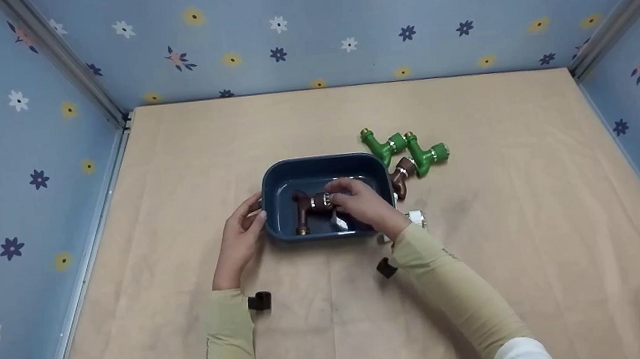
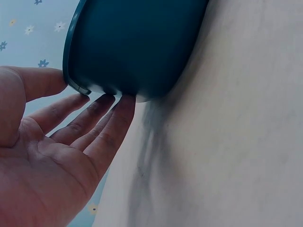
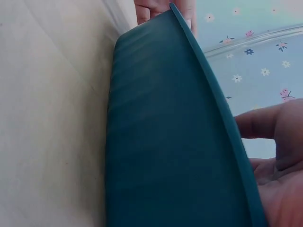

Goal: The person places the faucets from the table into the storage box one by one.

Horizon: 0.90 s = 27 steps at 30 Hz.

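A dark blue rectangular basin stands on the table. My left hand holds its left end in the head view; the left wrist view shows the thumb at the rim and the fingertips against the end wall. Inside the basin is a brown tap with a ridged knob. Reaching in over the right side, my right hand pinches the tap at its knob end. A shiny silvery piece shows below those fingers. In the right wrist view the basin's wall hides the tap and fingertips.
Two green taps lie beyond the basin's back right corner, side by side. Another brown tap lies against the basin's right side. A white tap is partly hidden by the right wrist. Flowered blue panels enclose the table.
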Available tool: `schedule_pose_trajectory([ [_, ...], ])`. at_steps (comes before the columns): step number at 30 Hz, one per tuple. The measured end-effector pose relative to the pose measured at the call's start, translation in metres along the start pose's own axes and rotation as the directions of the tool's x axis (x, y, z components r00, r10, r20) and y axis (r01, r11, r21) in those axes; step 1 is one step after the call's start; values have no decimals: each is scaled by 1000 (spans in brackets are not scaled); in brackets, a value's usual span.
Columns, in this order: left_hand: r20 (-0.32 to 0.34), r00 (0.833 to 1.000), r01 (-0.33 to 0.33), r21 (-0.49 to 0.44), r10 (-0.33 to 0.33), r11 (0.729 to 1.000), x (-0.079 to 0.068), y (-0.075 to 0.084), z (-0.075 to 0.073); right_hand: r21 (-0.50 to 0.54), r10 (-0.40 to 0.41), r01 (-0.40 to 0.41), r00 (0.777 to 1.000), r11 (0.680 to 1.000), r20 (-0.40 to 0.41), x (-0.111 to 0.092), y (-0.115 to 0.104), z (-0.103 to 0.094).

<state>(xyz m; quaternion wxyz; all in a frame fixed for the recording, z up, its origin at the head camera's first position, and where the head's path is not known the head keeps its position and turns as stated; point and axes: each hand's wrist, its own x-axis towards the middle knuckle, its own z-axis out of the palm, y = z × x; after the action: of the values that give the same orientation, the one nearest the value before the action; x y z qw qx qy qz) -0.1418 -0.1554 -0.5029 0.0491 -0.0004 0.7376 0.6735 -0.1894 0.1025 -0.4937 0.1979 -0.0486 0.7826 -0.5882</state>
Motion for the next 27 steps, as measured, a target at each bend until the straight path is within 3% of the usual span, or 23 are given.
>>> schedule_pose_trajectory([
  [3, 5, 1000, -5, 2, 5, 1000, -3, 6, 1, 155, 64, -66, 998, 986, 16, -1, -1, 0],
  [8, 12, 1000, -10, -10, 11, 1000, -4, 8, 2, 263, 107, -109, 994, 959, 21, -3, -3, -4],
  [19, 10, 1000, 1, -6, -1, 1000, -2, 5, 1, 295, 75, -81, 997, 952, 31, -8, -8, -17],
  [27, 8, 1000, 1, -2, -1, 1000, -3, 7, 2, 371, 50, -68, 997, 926, 58, -19, -14, -26],
])
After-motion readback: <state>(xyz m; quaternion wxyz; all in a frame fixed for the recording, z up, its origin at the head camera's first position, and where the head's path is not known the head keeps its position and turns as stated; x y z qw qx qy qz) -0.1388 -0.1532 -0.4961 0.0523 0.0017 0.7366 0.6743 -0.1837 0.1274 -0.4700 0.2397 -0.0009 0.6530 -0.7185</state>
